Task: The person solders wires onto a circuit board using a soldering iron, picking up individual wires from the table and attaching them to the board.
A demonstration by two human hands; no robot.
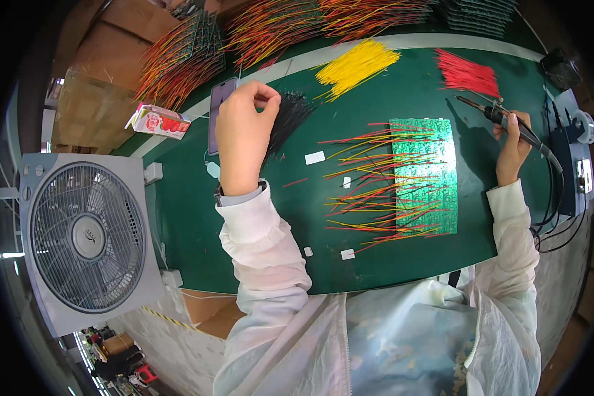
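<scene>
My left hand (247, 129) is closed in a pinch beside a pile of black wires (290, 122). Whatever its fingertips hold, if anything, is too small to make out. At the right, my right hand (512, 150) grips a soldering iron (492, 113), whose tip points left toward the space below the red wires (468, 72). Between my hands lies a green circuit board panel (426, 175). Red, yellow and black wires (360, 173) lie across it in several groups, with their free ends sticking out to the left. Neither hand touches the panel.
Yellow wires (356, 66) lie at the far middle. Wired boards (274, 30) are stacked along the far edge. A phone (214, 119) and a drink carton (162, 121) lie behind my left hand. A fan (89, 237) stands left; a blue soldering station (572, 162) with cables stands right.
</scene>
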